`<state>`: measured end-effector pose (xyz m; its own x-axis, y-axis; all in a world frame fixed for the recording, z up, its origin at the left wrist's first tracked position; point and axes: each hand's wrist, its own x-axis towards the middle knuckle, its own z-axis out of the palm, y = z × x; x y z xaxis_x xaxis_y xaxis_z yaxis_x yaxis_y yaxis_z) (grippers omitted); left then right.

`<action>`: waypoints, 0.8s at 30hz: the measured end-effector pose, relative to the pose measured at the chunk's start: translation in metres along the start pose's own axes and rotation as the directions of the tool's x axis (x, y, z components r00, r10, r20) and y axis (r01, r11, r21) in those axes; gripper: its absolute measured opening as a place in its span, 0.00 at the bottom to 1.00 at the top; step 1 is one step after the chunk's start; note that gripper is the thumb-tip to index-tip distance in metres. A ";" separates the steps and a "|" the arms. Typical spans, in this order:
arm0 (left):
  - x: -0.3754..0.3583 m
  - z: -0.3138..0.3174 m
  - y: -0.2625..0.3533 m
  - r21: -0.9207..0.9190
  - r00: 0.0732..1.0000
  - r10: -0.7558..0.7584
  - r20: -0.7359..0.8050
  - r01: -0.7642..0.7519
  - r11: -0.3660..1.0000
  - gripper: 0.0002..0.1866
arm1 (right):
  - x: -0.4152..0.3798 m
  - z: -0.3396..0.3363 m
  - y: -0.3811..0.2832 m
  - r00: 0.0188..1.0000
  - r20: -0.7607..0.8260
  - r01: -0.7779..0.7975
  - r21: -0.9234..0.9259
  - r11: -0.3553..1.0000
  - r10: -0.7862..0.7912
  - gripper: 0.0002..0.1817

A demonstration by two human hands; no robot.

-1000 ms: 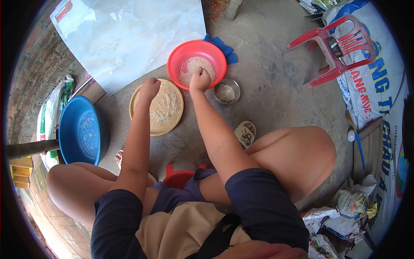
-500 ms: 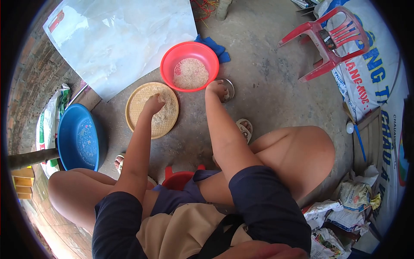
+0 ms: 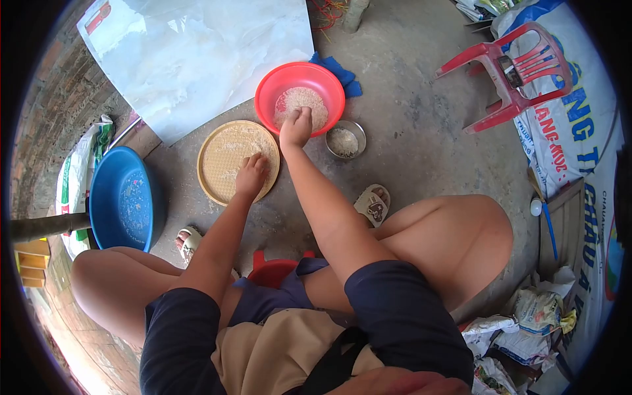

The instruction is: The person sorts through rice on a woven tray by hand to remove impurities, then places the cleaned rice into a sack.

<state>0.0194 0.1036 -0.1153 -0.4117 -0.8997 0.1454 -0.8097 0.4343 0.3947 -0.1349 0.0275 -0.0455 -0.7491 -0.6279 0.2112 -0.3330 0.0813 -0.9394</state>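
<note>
A round woven tray (image 3: 214, 168) lies on the floor with pale grains scattered on it. My left hand (image 3: 252, 175) rests on the grains at the tray's right side, its fingers spread. Beyond it, a pink basin (image 3: 268, 84) holds a heap of pale grains. My right hand (image 3: 297, 128) is over the basin's near rim, fingers curled together; whatever is between them is too small to make out. Just right of the basin stands a small metal bowl (image 3: 356, 153) with pale grains inside.
At the left are a blue basin (image 3: 122, 204) and a pole (image 3: 49, 227). A white sheet (image 3: 197, 59) spreads behind the tray, and a blue cloth (image 3: 339, 74) lies by the pink basin. A red chair (image 3: 497, 69) and sacks (image 3: 536, 313) are at right.
My right hand has left the metal bowl and moved left over the pink basin. My left hand has shifted right on the tray, and its fingers have spread. The view has shifted slightly.
</note>
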 end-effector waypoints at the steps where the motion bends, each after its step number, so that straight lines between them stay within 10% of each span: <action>1: -0.002 0.001 0.003 -0.031 1.000 -0.012 0.018 0.013 0.999 0.16 | -0.008 0.005 -0.003 1.000 0.005 0.000 0.001 1.000 0.000 0.12; 6: -0.002 0.006 0.001 -0.132 0.999 -0.047 0.012 0.048 0.990 0.09 | -0.044 0.029 0.005 0.847 0.529 -0.038 -0.020 0.999 0.043 0.15; 10: 0.008 0.007 -0.015 -0.274 0.983 -0.179 -0.026 0.166 0.947 0.07 | -0.060 0.040 0.028 0.826 0.562 0.011 -0.086 0.996 0.039 0.16; 12: 0.016 0.006 -0.023 -0.749 0.790 -0.568 0.230 0.517 0.416 0.06 | -0.064 0.049 0.042 0.814 0.562 -0.124 -0.081 0.989 0.148 0.16; 13: 0.020 0.002 -0.030 -0.748 0.789 -0.571 0.229 0.518 0.415 0.06 | -0.063 0.051 0.046 0.812 0.565 -0.124 -0.081 0.989 0.148 0.16; 15: 0.029 -0.013 -0.042 -0.888 0.719 -0.525 0.455 0.321 -0.330 0.07 | -0.062 0.055 0.053 0.824 0.547 -0.110 -0.105 0.988 0.150 0.16; 16: 0.035 -0.019 -0.045 -0.853 0.671 -0.567 0.478 0.199 -0.483 0.05 | -0.062 0.059 0.059 0.823 0.549 -0.110 -0.105 0.988 0.149 0.16; 19: 0.040 -0.041 -0.049 -0.651 0.720 -0.511 0.469 -0.109 -0.751 0.03 | -0.061 0.069 0.072 0.809 0.552 -0.185 -0.085 0.979 0.201 0.16; 24: 0.052 -0.055 -0.043 -0.453 0.894 -0.319 0.315 -0.153 -0.878 0.04 | -0.063 0.064 0.071 0.793 0.574 -0.180 -0.097 0.979 0.203 0.17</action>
<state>0.0559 0.0357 -0.0747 -0.2420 -0.9284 -0.2820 0.9636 -0.2640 0.0422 -0.0749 0.0232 -0.1425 -0.3327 -0.9260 -0.1782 -0.2466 0.2679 -0.9314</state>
